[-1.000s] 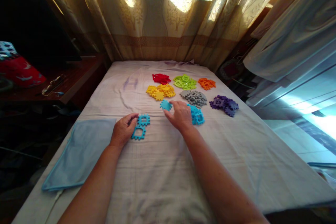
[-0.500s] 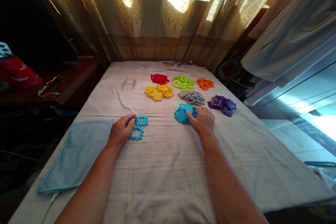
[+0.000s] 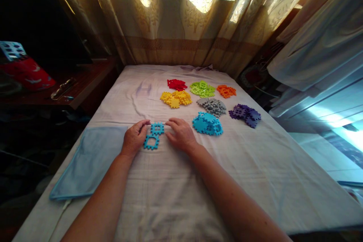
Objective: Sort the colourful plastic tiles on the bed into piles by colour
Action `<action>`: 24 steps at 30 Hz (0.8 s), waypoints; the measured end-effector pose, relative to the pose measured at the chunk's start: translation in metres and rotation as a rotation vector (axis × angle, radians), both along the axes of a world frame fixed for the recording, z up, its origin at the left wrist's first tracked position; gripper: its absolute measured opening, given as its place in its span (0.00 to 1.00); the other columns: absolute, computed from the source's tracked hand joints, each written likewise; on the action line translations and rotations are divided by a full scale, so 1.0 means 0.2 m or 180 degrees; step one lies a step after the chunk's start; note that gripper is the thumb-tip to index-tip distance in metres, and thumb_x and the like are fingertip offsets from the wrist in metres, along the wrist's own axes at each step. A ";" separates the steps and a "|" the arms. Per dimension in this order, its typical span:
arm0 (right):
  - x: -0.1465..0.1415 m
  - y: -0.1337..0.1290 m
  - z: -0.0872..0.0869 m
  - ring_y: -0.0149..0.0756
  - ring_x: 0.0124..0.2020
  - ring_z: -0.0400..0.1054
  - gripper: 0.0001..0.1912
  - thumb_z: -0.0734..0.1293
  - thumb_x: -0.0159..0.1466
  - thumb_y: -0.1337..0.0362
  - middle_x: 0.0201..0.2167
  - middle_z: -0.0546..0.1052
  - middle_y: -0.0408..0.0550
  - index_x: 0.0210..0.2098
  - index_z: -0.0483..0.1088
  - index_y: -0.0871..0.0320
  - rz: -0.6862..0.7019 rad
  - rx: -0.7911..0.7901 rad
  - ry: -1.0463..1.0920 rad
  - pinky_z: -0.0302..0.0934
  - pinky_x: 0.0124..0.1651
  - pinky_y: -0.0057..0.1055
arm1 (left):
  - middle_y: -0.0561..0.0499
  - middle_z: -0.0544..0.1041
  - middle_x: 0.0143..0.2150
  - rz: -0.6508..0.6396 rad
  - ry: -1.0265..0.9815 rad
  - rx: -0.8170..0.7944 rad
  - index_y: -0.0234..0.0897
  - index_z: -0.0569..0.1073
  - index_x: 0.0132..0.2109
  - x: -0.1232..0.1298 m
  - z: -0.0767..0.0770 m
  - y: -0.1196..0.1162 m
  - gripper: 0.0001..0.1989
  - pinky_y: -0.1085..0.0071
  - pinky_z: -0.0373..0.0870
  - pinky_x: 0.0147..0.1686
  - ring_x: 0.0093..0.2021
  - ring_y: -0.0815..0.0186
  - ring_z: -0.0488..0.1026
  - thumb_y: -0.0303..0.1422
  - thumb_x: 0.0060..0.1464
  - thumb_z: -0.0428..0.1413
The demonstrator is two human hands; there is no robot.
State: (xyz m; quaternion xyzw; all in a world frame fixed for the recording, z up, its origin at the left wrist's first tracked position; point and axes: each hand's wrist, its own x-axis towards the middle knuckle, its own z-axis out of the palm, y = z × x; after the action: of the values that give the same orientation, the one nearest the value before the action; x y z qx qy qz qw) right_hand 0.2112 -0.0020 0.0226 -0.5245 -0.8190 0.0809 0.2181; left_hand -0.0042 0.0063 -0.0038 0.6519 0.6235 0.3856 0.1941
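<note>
Leftward from the blue tile pile (image 3: 205, 124), the right hand (image 3: 181, 135) has moved to just beside the blue window tile (image 3: 157, 128), thumb and fingers apart. That tile lies on the sheet (image 3: 170, 189) beyond an open-centred blue tile (image 3: 152, 147); the left hand (image 3: 134, 138) curls beside both, its grip unclear.

Left hand (image 3: 134, 138): is seen bare.
Right hand (image 3: 181, 135): is likewise seen bare.
Left forearm (image 3: 106, 193): is seen uncovered, tapered handward.
Right forearm (image 3: 224, 187): is uncovered, similarly tapered.
</note>
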 end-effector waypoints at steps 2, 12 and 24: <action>-0.06 0.02 0.00 0.43 0.60 0.63 0.24 0.68 0.63 0.60 0.62 0.69 0.53 0.58 0.69 0.55 0.0188 -0.0149 -0.0122 0.57 0.62 0.40 | 0.51 0.83 0.46 -0.0007 -0.0014 0.0023 0.41 0.78 0.49 0.00 0.00 0.00 0.19 0.67 0.74 0.50 0.46 0.62 0.79 0.37 0.57 0.48; -0.04 0.03 -0.01 0.43 0.55 0.66 0.23 0.68 0.63 0.58 0.53 0.76 0.53 0.56 0.71 0.55 0.0029 -0.0113 0.0012 0.58 0.59 0.40 | 0.51 0.83 0.46 -0.0005 0.0009 0.0019 0.40 0.78 0.49 0.00 0.01 0.00 0.19 0.67 0.74 0.49 0.46 0.62 0.79 0.38 0.56 0.49; 0.60 -0.01 -0.06 0.49 0.49 0.68 0.20 0.66 0.62 0.55 0.48 0.77 0.57 0.49 0.74 0.60 -0.1840 0.1012 0.0164 0.58 0.54 0.44 | 0.51 0.83 0.45 0.0036 0.0211 -0.0068 0.40 0.79 0.50 0.00 0.02 -0.01 0.20 0.69 0.74 0.48 0.41 0.63 0.79 0.41 0.56 0.50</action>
State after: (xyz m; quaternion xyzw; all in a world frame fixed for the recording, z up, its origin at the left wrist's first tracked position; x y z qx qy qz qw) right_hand 0.3313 -0.0042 0.0108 -0.6923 -0.6329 -0.1000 0.3317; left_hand -0.0046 0.0052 -0.0002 0.6586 0.6373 0.3582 0.1781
